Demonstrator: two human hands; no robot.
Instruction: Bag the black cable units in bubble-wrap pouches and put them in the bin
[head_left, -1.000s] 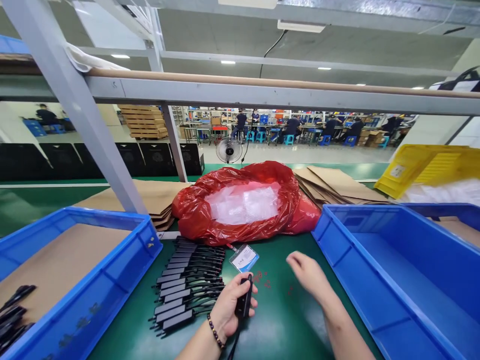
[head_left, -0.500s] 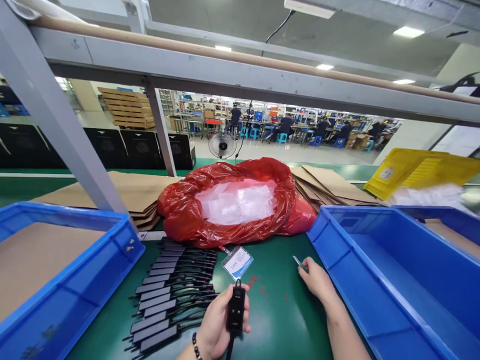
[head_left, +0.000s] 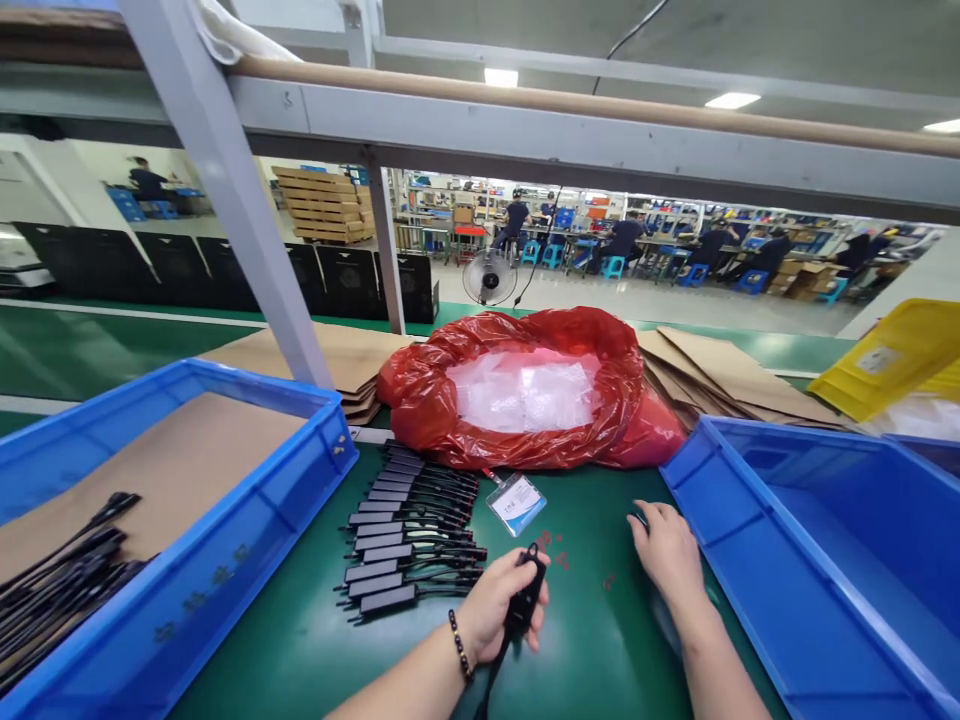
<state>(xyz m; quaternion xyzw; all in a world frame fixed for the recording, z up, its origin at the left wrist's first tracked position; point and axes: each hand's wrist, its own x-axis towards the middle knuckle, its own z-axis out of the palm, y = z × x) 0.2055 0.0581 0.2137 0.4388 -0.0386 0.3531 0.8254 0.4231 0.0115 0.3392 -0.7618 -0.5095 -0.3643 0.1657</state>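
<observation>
Head view shows the left hand's grip point(head_left: 486, 612) wrapped, above the tabletop point(head_left: 585, 650), round a black device point(head_left: 526, 600) whose dangling cord point(head_left: 493, 682) could twist it loose should that hold slacken, while whether the right hand point(head_left: 670, 560) pinches the part-hidden dark object point(head_left: 640, 519) cannot be told.

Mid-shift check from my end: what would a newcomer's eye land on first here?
Probably the shiny red bag, mid-picture on the green bench, with clear plastic inside. Next, the row of black devices in front of it, beside the left blue bin. Then the left hand, near the bottom centre, gripping another black device.
</observation>
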